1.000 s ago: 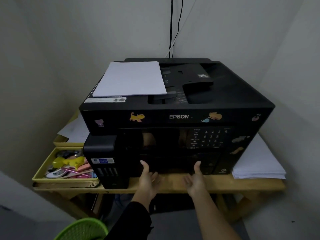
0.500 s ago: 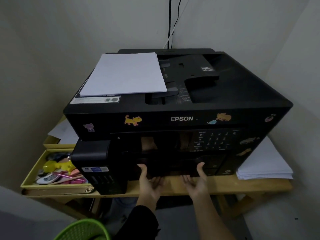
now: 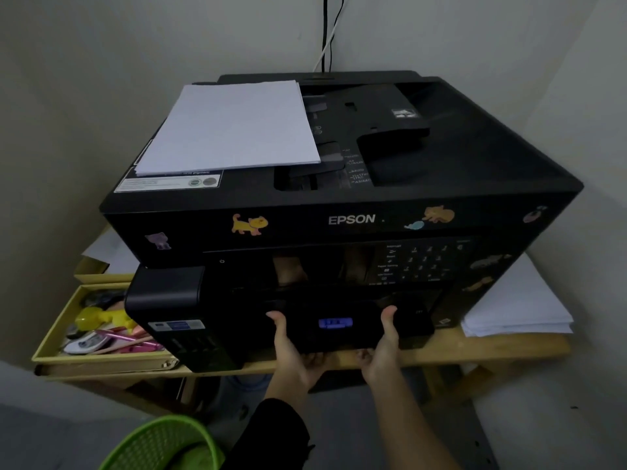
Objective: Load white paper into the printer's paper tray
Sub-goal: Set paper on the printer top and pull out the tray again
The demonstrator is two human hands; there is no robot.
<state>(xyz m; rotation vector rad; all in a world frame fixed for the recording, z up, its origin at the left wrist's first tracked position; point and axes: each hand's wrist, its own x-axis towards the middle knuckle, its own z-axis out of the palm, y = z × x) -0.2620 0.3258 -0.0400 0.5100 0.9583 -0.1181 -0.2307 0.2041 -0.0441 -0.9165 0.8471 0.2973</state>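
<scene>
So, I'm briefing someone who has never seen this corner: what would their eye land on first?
The big black printer fills the wooden table, with a white paper stack bright on its top left. Low at its front, the left hand and right hand grip the paper tray, thumbs on top.

Black left sleeve (image 3: 271, 432), seemingly long.

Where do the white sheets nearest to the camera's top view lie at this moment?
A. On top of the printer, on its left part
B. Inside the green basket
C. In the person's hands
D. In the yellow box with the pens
A: the white sheets lie flat on the lid of the printer, toward its left side, while both hands hold the paper tray low at the front.
</scene>
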